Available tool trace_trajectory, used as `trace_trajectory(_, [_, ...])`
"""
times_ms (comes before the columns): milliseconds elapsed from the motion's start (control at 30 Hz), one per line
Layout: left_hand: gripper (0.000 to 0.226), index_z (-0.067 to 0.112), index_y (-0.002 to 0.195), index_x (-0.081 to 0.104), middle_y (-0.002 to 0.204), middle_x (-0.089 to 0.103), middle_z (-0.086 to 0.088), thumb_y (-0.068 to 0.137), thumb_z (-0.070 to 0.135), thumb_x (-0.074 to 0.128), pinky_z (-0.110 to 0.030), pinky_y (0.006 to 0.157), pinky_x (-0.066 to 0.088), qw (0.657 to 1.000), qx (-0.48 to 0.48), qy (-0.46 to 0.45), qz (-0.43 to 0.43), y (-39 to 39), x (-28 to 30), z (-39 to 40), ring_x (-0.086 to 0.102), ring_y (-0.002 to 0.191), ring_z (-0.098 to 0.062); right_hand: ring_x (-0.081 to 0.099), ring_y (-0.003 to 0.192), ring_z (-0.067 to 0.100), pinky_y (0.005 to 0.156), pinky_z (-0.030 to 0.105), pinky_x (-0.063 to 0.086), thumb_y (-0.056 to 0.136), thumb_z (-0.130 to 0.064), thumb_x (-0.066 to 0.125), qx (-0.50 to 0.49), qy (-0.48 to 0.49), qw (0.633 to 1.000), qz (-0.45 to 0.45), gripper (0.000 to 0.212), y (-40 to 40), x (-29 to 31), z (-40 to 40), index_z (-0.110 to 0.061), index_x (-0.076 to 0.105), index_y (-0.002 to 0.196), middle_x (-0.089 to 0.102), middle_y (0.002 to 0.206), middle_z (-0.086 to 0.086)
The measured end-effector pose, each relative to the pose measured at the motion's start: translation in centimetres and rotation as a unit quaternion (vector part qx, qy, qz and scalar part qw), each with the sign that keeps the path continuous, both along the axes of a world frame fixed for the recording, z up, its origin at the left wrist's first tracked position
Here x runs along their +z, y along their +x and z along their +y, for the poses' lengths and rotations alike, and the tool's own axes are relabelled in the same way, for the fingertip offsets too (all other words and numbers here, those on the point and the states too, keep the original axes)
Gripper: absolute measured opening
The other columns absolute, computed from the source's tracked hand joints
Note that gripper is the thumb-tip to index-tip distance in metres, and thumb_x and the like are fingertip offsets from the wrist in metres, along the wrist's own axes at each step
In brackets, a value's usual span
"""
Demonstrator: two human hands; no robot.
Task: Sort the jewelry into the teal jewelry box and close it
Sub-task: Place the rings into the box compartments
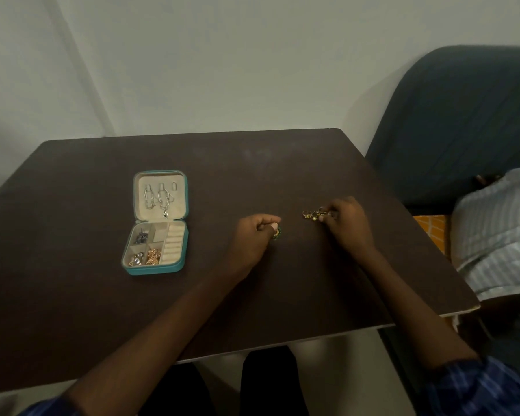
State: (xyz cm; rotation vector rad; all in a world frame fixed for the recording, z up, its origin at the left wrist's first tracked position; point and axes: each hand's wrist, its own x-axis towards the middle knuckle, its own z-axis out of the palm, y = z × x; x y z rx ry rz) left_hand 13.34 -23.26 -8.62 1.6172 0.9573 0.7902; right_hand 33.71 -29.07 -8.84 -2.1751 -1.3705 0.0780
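Observation:
The teal jewelry box [183,234] lies open on the left part of the dark table [102,295]. Silver earrings and a pendant hang in its lid. Its lower tray holds dark, silver and gold pieces in small compartments, beside a row of cream ring rolls. My left hand [254,235] rests mid-table, fingers pinched on a green and gold ring [277,233]. My right hand [347,222] sits further right, fingertips touching a small cluster of gold rings [311,214] lying on the table.
A dark blue sofa [451,121] stands past the table's right edge, with a striped grey cushion [499,223] and an orange item [431,231] on it. The white wall lies behind the table.

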Motion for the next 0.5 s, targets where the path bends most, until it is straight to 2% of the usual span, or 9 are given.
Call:
trace_trajectory(100, [0.020, 0.007, 0.107, 0.066, 0.087, 0.063, 0.001, 0.092, 0.007, 0.053, -0.004, 0.054, 0.040, 1.000, 0.002, 0.001, -0.007, -0.3, 0.3, -0.1, 0.055, 0.069, 0.001, 0.042, 0.089, 0.013, 0.069, 0.026, 0.033, 0.080, -0.020, 0.070, 0.007, 0.021, 1.000, 0.002, 0.010, -0.2, 0.2, -0.5, -0.014, 0.066, 0.086, 0.047, 0.093, 0.001])
trace_trajectory(200, [0.020, 0.007, 0.107, 0.066, 0.085, 0.063, 0.001, 0.092, 0.008, 0.054, -0.005, 0.054, 0.040, 1.000, -0.002, -0.003, -0.012, -0.7, 0.7, -0.2, 0.055, 0.068, 0.001, 0.049, 0.079, 0.012, 0.065, 0.024, 0.035, 0.082, -0.021, 0.068, 0.011, 0.044, 0.999, 0.024, 0.007, -0.7, 0.7, -1.0, -0.019, 0.061, 0.079, 0.056, 0.087, 0.000])
trace_trajectory(300, [0.018, 0.007, 0.106, 0.065, 0.078, 0.062, 0.003, 0.092, 0.008, 0.054, -0.005, 0.052, 0.039, 1.000, -0.008, -0.020, -0.022, -0.9, 1.1, -0.4, 0.055, 0.065, 0.000, 0.051, 0.064, 0.003, 0.056, 0.006, 0.037, 0.085, -0.016, 0.066, 0.013, 0.078, 0.988, 0.132, 0.007, -1.8, 1.6, -1.3, -0.015, 0.062, 0.079, 0.060, 0.075, -0.005])
trace_trajectory(367, [0.016, 0.007, 0.104, 0.065, 0.075, 0.062, 0.003, 0.092, 0.007, 0.054, -0.005, 0.050, 0.039, 0.999, -0.014, -0.034, -0.032, -1.1, 1.4, -0.6, 0.056, 0.063, -0.001, 0.052, 0.059, 0.006, 0.055, 0.009, 0.041, 0.085, -0.010, 0.064, 0.019, 0.100, 0.968, 0.229, 0.007, -3.0, 2.4, -1.3, -0.014, 0.062, 0.081, 0.059, 0.069, -0.003])
trace_trajectory(433, [0.013, 0.008, 0.100, 0.065, 0.073, 0.062, 0.002, 0.091, 0.008, 0.055, -0.008, 0.049, 0.040, 0.998, -0.013, -0.041, -0.037, -1.1, 1.6, -0.7, 0.054, 0.061, -0.002, 0.053, 0.059, 0.010, 0.054, 0.018, 0.047, 0.088, -0.003, 0.058, 0.044, 0.117, 0.939, 0.322, 0.008, -4.4, 3.3, -1.3, -0.008, 0.062, 0.092, 0.059, 0.071, 0.003])
trace_trajectory(500, [0.013, 0.006, 0.099, 0.065, 0.070, 0.061, 0.000, 0.091, 0.007, 0.055, -0.012, 0.048, 0.040, 0.998, -0.005, -0.044, -0.046, -1.2, 1.9, -0.9, 0.052, 0.057, -0.003, 0.056, 0.063, 0.012, 0.055, 0.016, 0.050, 0.091, 0.001, 0.053, 0.071, 0.120, 0.913, 0.383, 0.017, -5.8, 4.0, -1.4, 0.000, 0.061, 0.105, 0.061, 0.078, 0.006])
